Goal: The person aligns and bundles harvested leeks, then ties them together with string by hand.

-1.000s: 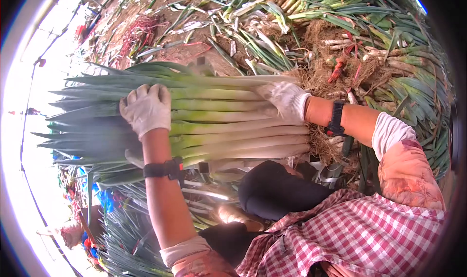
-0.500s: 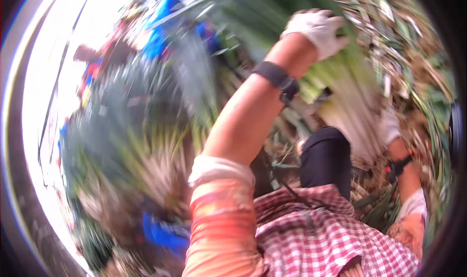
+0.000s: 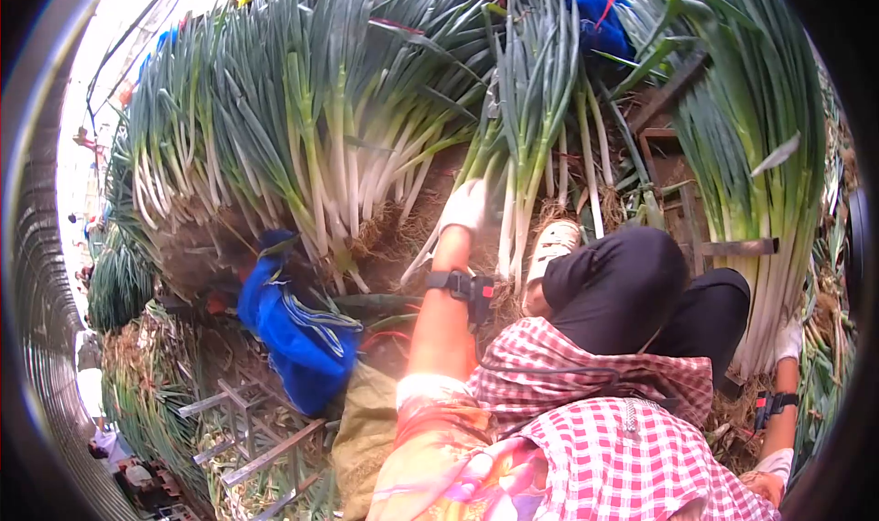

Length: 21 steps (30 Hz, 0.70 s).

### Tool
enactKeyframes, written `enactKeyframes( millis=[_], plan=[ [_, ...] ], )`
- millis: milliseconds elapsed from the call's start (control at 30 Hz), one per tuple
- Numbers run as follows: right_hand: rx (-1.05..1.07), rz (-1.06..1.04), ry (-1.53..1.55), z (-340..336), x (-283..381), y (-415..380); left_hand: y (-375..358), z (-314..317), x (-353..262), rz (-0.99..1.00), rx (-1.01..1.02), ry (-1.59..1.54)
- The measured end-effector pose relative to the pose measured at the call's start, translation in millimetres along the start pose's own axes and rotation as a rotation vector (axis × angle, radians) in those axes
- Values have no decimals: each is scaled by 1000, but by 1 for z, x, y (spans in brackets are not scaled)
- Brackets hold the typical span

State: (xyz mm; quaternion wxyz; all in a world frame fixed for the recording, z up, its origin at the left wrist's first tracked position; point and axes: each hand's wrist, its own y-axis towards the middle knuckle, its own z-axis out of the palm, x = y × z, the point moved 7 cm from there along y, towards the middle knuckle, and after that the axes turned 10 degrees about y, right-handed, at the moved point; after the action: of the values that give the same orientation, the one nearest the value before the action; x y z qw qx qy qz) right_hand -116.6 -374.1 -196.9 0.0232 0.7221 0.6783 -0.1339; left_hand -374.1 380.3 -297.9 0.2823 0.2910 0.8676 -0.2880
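Red-checked apron (image 3: 595, 452), black trousers (image 3: 618, 278), white gloves (image 3: 465, 206)

The left arm (image 3: 438, 333) stretches forward to its gloved left grip (image 3: 464, 206), right grip (image 3: 788, 341) out sideways.

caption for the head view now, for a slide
Gloved left grip at a small clump of green-and-white stalks, right grip at the white end of a larger bundle.

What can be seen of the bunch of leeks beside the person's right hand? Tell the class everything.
The bunch has long dark green leaves running through pale green into straight, smooth-looking white stalks. It is at the right of the view, plants side by side, leaves toward the picture's top, white ends toward its bottom. A flat bar crosses in front of the stalks. The right hand is at the bunch's lower right edge; its grip is unclear.
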Motion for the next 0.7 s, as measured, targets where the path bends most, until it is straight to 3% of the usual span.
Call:
enactKeyframes(
  millis=[133, 200, 333, 467, 600, 700],
  plan=[
    [15, -1, 35, -7, 1, 1, 6, -20, 103, -240, -157, 108],
    [61, 100, -4, -10, -4, 3, 16, -30, 148, -375, -158, 214],
    [134, 137, -110, -37, 27, -19, 12, -75, 183, -531, -330, 380],
    [198, 132, -21, -56, 72, -58, 11, -106, 217, -644, -476, 550],
    [237, 102, -87, -81, 127, -102, 20, -116, 233, -665, -388, 460],
    [247, 50, -25, -64, 109, -94, 27, -117, 248, -716, -401, 351]
  ],
)
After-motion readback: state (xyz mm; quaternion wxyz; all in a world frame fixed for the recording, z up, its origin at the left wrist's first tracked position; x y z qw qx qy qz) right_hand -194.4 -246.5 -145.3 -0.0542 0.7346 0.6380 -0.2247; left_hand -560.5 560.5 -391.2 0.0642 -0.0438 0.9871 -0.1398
